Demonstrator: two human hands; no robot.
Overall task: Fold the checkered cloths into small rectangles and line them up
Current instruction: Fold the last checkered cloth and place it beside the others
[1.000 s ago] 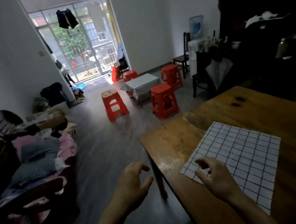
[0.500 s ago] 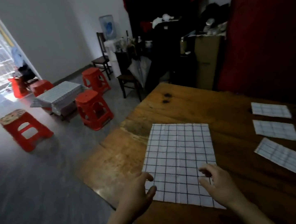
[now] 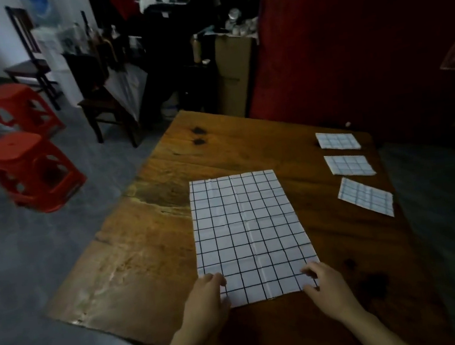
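Note:
A large white checkered cloth (image 3: 247, 233) lies spread flat on the wooden table (image 3: 148, 240), its near edge close to me. My left hand (image 3: 207, 295) sits on the cloth's near-left corner, with curled fingers and thumb pinching it. At the near-right corner my right hand (image 3: 325, 286) pinches the cloth the same way. Three small folded checkered rectangles lie in a line along the table's right side: the far one (image 3: 338, 140), the middle one (image 3: 349, 165) and the near one (image 3: 365, 196), which is skewed.
The table's left edge drops to a grey floor with two red plastic stools (image 3: 31, 166). A dark wooden chair (image 3: 101, 102) and cluttered furniture stand beyond the far edge. A red panel (image 3: 348, 40) rises behind the far right.
The view has swung right, bringing the folded pieces in. My left hand came from off the table onto the near-left corner. My right hand shifted to the near-right corner.

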